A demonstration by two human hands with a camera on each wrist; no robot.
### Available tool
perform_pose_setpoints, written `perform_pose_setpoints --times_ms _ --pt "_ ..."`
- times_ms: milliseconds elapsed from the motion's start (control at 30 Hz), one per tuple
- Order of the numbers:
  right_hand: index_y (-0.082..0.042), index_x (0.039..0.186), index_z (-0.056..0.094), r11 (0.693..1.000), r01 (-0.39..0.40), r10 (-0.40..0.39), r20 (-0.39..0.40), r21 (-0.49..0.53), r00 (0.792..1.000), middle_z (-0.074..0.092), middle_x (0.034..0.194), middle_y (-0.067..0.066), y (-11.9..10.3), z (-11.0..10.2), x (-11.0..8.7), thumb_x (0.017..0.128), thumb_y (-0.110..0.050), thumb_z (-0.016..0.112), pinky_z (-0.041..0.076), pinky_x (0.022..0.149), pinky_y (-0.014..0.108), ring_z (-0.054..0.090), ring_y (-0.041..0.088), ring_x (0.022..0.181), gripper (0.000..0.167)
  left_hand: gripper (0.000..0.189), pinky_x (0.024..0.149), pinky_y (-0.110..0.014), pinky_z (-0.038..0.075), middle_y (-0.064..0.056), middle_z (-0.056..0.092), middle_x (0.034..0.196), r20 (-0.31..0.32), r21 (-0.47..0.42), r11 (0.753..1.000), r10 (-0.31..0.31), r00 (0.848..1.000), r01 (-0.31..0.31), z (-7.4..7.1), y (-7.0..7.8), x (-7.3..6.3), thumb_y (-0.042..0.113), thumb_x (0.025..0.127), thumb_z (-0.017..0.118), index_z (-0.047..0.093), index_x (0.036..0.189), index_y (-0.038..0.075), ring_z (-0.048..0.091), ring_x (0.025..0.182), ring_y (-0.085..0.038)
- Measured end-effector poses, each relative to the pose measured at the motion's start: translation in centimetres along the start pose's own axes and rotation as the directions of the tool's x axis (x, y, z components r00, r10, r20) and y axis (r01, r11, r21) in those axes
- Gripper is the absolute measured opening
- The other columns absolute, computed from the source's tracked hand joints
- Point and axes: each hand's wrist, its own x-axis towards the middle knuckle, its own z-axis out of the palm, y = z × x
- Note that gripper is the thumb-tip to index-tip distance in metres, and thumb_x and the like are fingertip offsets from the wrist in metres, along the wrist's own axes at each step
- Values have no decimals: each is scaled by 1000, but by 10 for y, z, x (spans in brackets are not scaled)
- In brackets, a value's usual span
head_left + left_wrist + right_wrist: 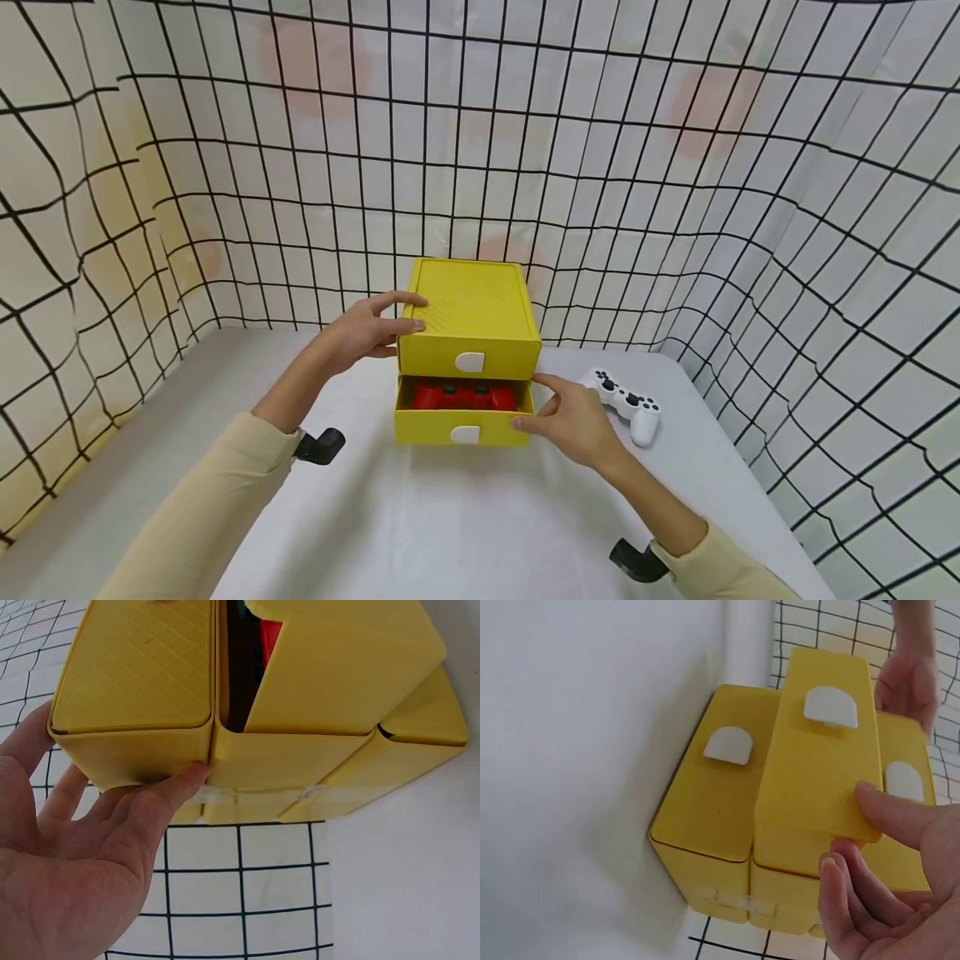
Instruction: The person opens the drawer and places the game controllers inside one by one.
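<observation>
A yellow drawer unit (480, 302) stands on the table, three drawers high in the right wrist view. Its middle drawer (810, 765), with a white tab handle, juts out. Inside that drawer, a red game controller (480, 397) shows under the top section. My left hand (362, 335) rests on the unit's upper left edge, some fingers on the top and others along the side. At the drawer's front right corner, my right hand (576, 421) pinches the edge, thumb on the front and curled fingers by the side wall.
A white game controller (626, 405) lies on the table just right of my right hand. Black wire grid panels (480, 177) enclose the table (450, 525) at the back and both sides, with pale sheeting behind them.
</observation>
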Motion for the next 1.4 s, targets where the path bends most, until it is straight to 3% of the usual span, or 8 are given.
perform_pose_setpoints --times_ms 233,467,633,933,1400 --pt "-5 134 62 998 53 -50 -87 35 995 68 79 2 6 6 3 80 -32 88 53 59 27 60 16 70 66 53 111 -51 46 -12 55 144 10 -1 1000 3 1000 -3 -1 1 0 35 97 69 50 146 26 60 127 -31" --pt "-9 127 64 994 72 -56 -182 86 982 73 110 10 13 17 8 80 -29 87 59 89 42 67 28 101 56 53 111 -51 46 -12 57 142 15 -6 1000 8 1000 -8 0 2 0 34 98 69 50 146 26 61 127 -29" --pt "-5 123 63 974 120 -75 -223 194 972 70 122 11 14 22 10 81 -20 87 57 98 48 65 31 115 51 53 111 -51 46 -12 59 141 11 5 1000 8 1000 -9 1 2 1 35 97 70 50 146 27 62 124 -29" --pt "-7 115 62 956 83 -5 -267 281 964 72 117 13 13 30 16 81 -17 87 60 94 44 70 29 107 43 53 111 -50 47 -12 58 142 10 -1 1000 15 1000 -15 0 1 1 35 97 69 50 146 25 61 126 -29" --pt "-5 95 60 937 186 -71 -359 296 930 73 97 11 18 37 25 78 -11 89 62 81 32 72 24 89 34 54 110 -49 48 -13 61 136 6 8 1000 19 1000 -19 0 1 1 35 97 70 50 147 25 65 114 -24"
